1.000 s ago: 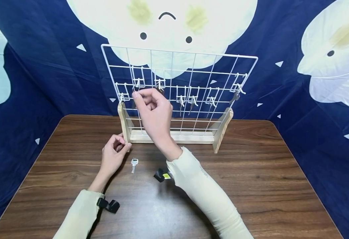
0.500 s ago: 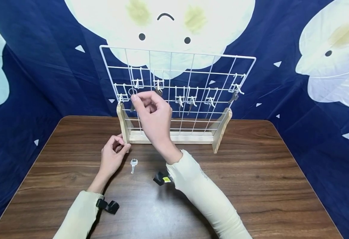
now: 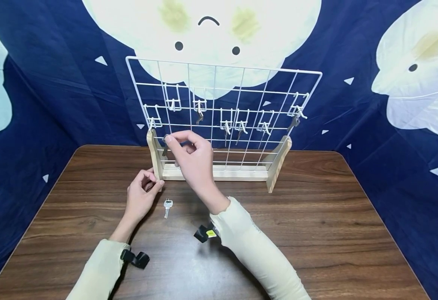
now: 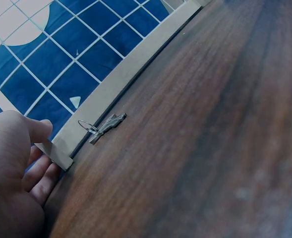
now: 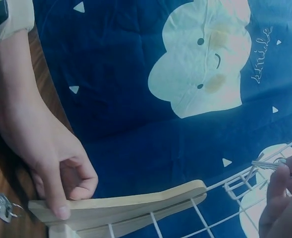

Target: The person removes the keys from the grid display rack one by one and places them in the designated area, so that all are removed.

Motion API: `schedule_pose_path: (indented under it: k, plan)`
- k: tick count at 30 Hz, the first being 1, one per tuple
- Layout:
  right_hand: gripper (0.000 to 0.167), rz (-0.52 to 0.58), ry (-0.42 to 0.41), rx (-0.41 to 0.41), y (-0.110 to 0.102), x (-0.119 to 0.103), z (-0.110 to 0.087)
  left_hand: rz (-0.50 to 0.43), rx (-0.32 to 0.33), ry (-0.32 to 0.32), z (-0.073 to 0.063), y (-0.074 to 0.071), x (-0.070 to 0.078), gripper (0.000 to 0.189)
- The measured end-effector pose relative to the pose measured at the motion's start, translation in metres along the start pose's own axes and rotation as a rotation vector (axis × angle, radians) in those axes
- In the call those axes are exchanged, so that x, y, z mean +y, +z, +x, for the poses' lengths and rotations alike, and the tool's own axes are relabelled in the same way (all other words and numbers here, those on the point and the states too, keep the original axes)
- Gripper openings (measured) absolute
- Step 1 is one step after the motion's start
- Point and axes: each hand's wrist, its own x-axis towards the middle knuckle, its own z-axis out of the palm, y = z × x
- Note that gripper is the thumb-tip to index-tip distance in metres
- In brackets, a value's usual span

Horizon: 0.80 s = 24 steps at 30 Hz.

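Observation:
My left hand [image 3: 142,193] grips the left wooden side piece [image 3: 154,154] of a white wire grid rack [image 3: 224,66], thumb on its front. In the left wrist view, the fingers [image 4: 40,173] reach behind that wood. My right hand [image 3: 194,160] pinches a key [image 3: 164,150] on a ring, in front of the rack's lower left part. In the right wrist view, the held key [image 5: 265,164] shows beyond the fingertips, with its ring partly hidden. Another key [image 3: 168,207], with a ring, lies on the table in front of the rack.
White hooks hang on the grid; the upper left hook [image 3: 173,104] and far left hook [image 3: 153,121] carry no key. Keys hang from others, including a dark key [image 3: 199,116] and one at far right [image 3: 294,121]. Black straps [image 3: 136,258] are on both wrists. A blue cloth [image 3: 54,83] stands behind.
My right hand has come down from beside the upper left hook, bringing the key and its ring lower. My left hand has stayed on the wooden side piece.

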Motion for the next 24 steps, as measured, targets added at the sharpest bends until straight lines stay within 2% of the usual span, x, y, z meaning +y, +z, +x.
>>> schedule_pose_path:
  k: [3, 14, 24]
  plan:
    - [0.015, 0.063, 0.068, -0.03, -0.001, 0.004, -0.002, -0.002, 0.001, 0.001, 0.0, 0.0, 0.0, 0.023]
    - [0.017, 0.124, 0.247, -0.077, -0.008, 0.015, -0.014, -0.007, -0.005, -0.001, 0.0, 0.0, -0.002, 0.023]
    - [0.018, 0.153, 0.31, -0.126, -0.011, 0.023, -0.019, -0.012, -0.009, 0.001, 0.001, 0.0, -0.001, 0.022]
